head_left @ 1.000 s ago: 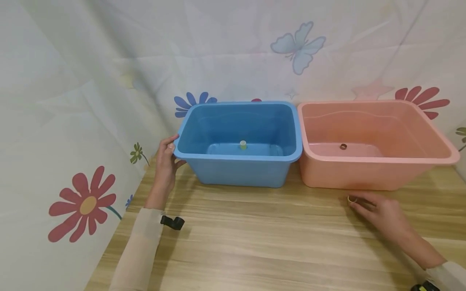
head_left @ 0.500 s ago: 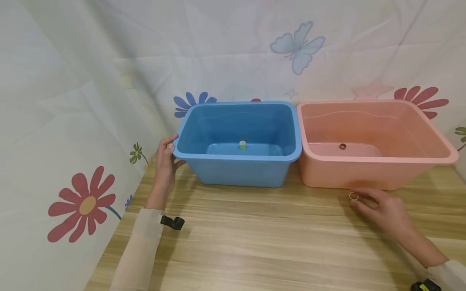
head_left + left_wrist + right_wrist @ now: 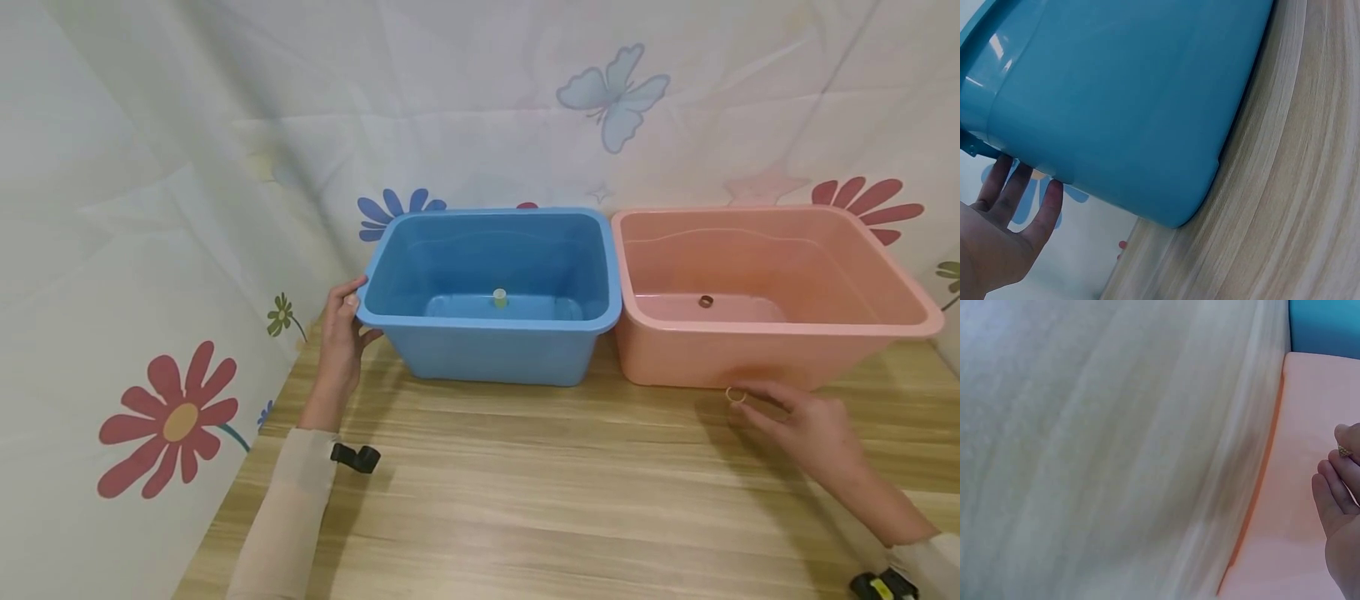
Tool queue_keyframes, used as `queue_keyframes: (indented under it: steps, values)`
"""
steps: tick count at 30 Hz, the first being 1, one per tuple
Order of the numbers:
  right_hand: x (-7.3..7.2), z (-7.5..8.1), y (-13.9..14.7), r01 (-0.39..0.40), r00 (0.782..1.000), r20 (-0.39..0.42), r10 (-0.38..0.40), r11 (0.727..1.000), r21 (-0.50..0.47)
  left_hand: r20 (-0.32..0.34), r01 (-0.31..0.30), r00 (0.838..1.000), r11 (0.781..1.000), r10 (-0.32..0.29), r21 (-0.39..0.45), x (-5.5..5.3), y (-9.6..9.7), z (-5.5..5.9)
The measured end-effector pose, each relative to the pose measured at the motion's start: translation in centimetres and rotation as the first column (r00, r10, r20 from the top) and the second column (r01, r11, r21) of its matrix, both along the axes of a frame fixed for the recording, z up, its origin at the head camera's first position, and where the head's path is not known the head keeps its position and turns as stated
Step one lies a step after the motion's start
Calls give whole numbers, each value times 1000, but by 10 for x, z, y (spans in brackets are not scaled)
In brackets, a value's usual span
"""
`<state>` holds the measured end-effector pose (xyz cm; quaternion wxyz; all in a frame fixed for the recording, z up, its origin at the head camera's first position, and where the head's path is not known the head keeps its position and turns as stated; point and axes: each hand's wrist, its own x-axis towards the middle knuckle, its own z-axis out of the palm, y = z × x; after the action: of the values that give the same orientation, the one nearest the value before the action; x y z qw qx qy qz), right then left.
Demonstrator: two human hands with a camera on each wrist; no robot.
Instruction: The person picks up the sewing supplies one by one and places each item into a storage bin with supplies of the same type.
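Note:
My right hand (image 3: pixel 813 425) pinches a thin gold-coloured ring (image 3: pixel 736 395) between thumb and fingertips, in front of the pink bin (image 3: pixel 757 358). In the right wrist view a small textured gold bit of the ring (image 3: pixel 1344 451) shows at the fingertips. At the left end of the blue bin (image 3: pixel 495 357), my left hand (image 3: pixel 341 337) grips the rim. The left wrist view shows several fingers (image 3: pixel 1041 215) against the bin's side below the rim. Inside the blue bin stands a small pale green and white cylinder (image 3: pixel 500 298). A small dark brown ring (image 3: pixel 706 302) lies on the pink bin's floor.
Both bins stand side by side on a wood-grain table (image 3: pixel 525 492), rims touching or nearly so. Behind them hangs a white curtain (image 3: pixel 487 100) printed with flowers and a butterfly. Black wrist cameras (image 3: pixel 356 457) sit on both sleeves.
My right hand has risen slightly from near the table toward the pink bin's front wall, turning the ring as it moves. My left hand stays at the blue bin's rim.

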<state>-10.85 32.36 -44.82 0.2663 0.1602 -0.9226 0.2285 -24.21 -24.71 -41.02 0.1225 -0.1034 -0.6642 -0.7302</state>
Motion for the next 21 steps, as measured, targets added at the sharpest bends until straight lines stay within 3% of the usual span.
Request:
queue_keyframes:
  steps: [4,21]
  values:
    - [0,5,1,-9,999,-39,9,1000,19,-3,-1,1000,1000,1,-7,0,0,0]
    - [-2,26,-3,9,1000,-12,-9,1000,8,8,0,1000,1000,0,-3,0,0,0]
